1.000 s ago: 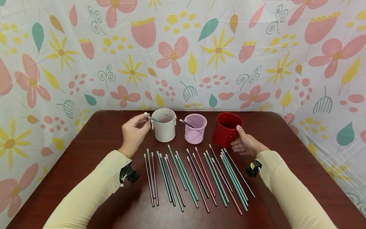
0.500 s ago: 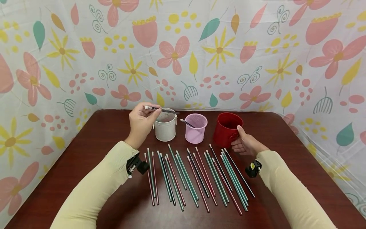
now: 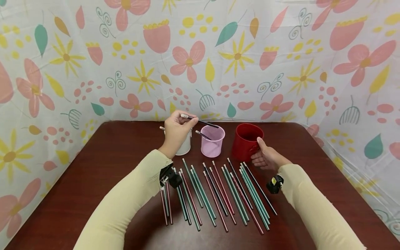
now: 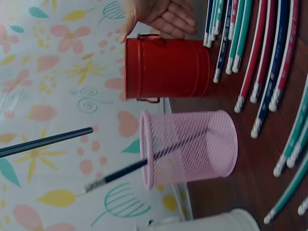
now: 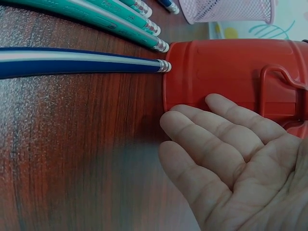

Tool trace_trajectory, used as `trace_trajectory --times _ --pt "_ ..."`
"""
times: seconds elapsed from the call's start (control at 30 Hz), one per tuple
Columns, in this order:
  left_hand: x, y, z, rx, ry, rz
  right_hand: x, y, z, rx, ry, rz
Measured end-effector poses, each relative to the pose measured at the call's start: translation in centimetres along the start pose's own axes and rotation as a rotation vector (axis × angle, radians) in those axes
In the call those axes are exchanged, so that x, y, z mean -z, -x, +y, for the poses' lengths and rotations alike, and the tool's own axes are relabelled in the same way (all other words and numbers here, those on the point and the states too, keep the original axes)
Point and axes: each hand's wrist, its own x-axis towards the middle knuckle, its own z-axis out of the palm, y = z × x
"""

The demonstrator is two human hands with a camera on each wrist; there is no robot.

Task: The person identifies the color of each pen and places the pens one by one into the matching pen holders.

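Note:
My left hand (image 3: 177,133) pinches a dark blue pencil (image 3: 203,121) near its white eraser end. The pencil slants down to the right, its other end above the rim of the pink mesh cup (image 3: 211,148). Inside that cup leans another dark blue pencil (image 4: 120,172), eraser end up. Behind my left hand stands a cream bucket (image 3: 185,146), mostly hidden, with a pencil's eraser end (image 3: 162,128) sticking out at its left. My right hand (image 3: 269,157) rests beside the red bucket (image 3: 246,144), thumb at the rim and fingers extended along its side.
Several green, red and dark blue pencils (image 3: 220,194) lie in a spread row on the brown table (image 3: 103,166), erasers toward the containers. A flower-patterned cloth (image 3: 200,62) hangs behind the table. My left sleeve covers part of the row's left end.
My left hand has moved right from beside the cream bucket to the pink cup, turning the dark pencil from upright to a slant. My right hand stays at the red bucket.

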Motion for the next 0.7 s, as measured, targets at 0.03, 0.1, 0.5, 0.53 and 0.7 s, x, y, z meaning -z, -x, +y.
trace_trajectory --times 0.03,0.1,0.5,0.53,0.7 --pt "-0.3 0.0 -0.2 0.013 -0.015 -0.003 0.0 -0.1 0.0 0.001 0.000 0.002" --pt "-0.7 0.2 -0.4 0.038 -0.041 -0.006 -0.1 -0.1 -0.1 0.007 0.002 0.005" --pt "-1.6 1.2 -2.4 0.126 -0.119 -0.016 0.0 0.0 -0.1 -0.002 0.006 0.005" --pt "-1.6 1.3 -2.6 0.123 -0.129 -0.016 0.0 -0.1 -0.1 -0.004 0.007 0.004" --pt "-1.8 2.0 -3.8 0.095 -0.189 -0.061 -0.1 -0.1 0.1 -0.002 -0.004 0.003"
